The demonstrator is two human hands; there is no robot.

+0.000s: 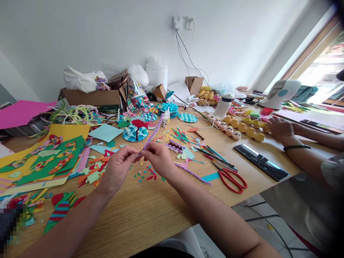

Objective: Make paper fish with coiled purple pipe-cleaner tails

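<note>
A fuzzy purple pipe cleaner (155, 132) rises from between my fingertips, slanting up and away from me. My left hand (118, 168) pinches its lower end with thumb and forefinger. Right beside it, my right hand (159, 160) pinches the same pipe cleaner, and the fingertips of both hands nearly touch. Beyond my right hand lie crimped purple and brown pipe cleaners (176, 146). Another purple pipe cleaner (194, 175) is stretched on the table behind my right wrist. Small paper scraps (146, 175) are scattered around both hands.
Red-handled scissors (233, 181), pencils (219, 157) and a black phone (262, 162) lie to the right. A co-worker's hand (281, 129) rests by yellow egg-carton strips (245, 129). Glue bottles (164, 119) stand behind a blue dotted disc (135, 134). Coloured paper sheets (67, 129) cover the left.
</note>
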